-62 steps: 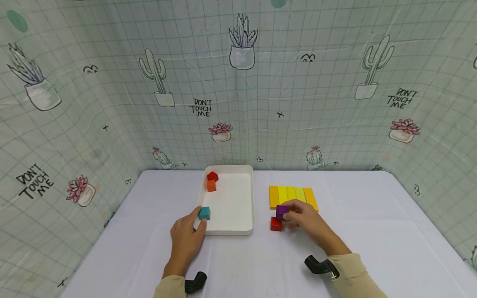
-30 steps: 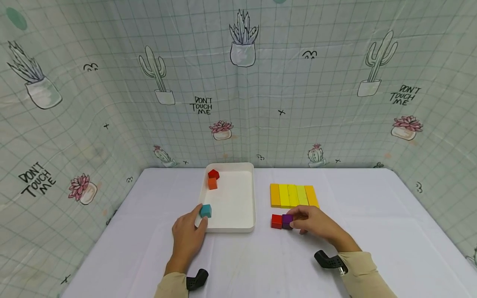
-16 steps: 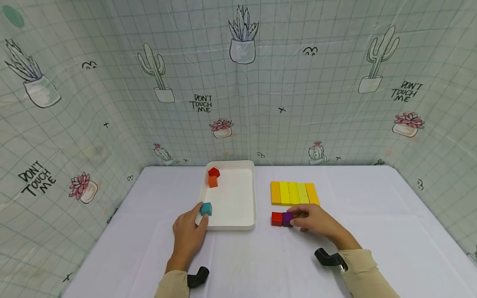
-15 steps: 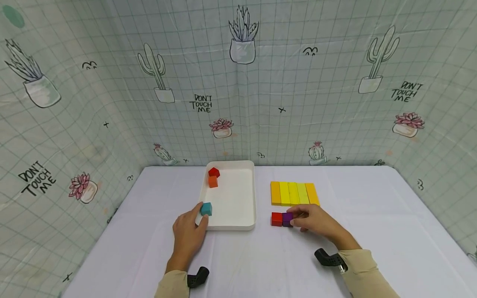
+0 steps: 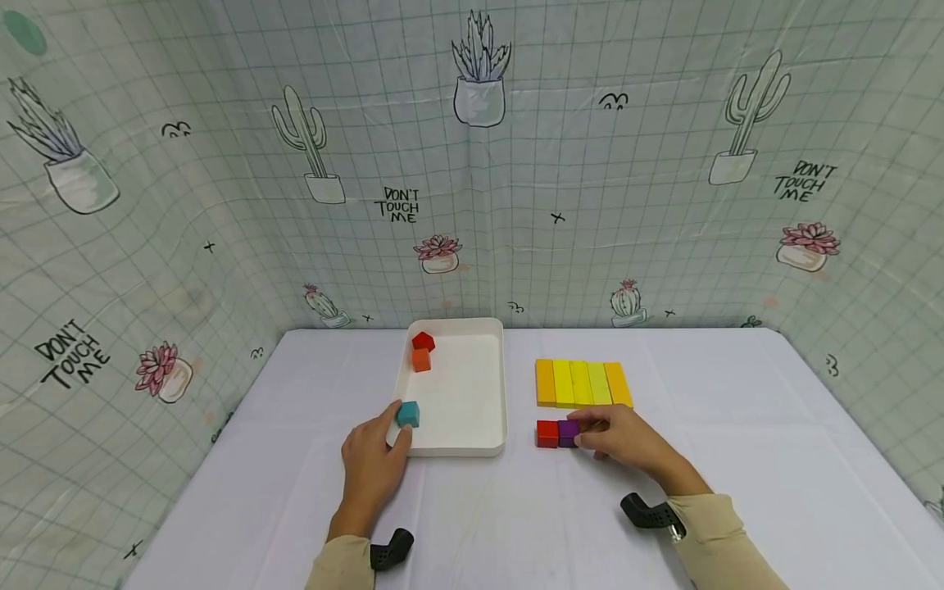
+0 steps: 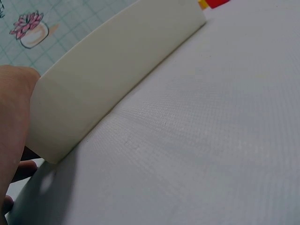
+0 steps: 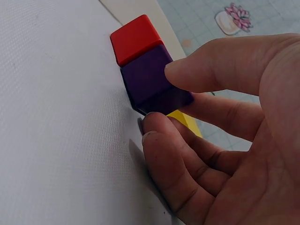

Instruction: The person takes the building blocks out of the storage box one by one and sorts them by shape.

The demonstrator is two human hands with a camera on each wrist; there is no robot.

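Observation:
My right hand (image 5: 627, 438) pinches a purple cube (image 5: 567, 432) between thumb and forefinger, its other fingers curled below. The cube sits on the white table against the right side of a red cube (image 5: 546, 434); in the right wrist view the purple cube (image 7: 149, 77) and red cube (image 7: 137, 40) meet face to face. At the near left corner of a white tray (image 5: 457, 451), my left hand (image 5: 372, 463) grips the rim, thumb on the front wall and forefinger along the left side. Just inside that corner lies a teal cube (image 5: 409, 414).
A red pentagonal block (image 5: 424, 341) and an orange cube (image 5: 421, 360) lie in the tray's far left corner. Behind the two cubes, several yellow and amber bars (image 5: 581, 383) form a flat row. A patterned cloth (image 5: 479, 205) hangs behind the table.
My right hand has brought the purple cube down from above and behind the red cube to its right side, and has since stayed there. The left hand has stayed at the tray corner.

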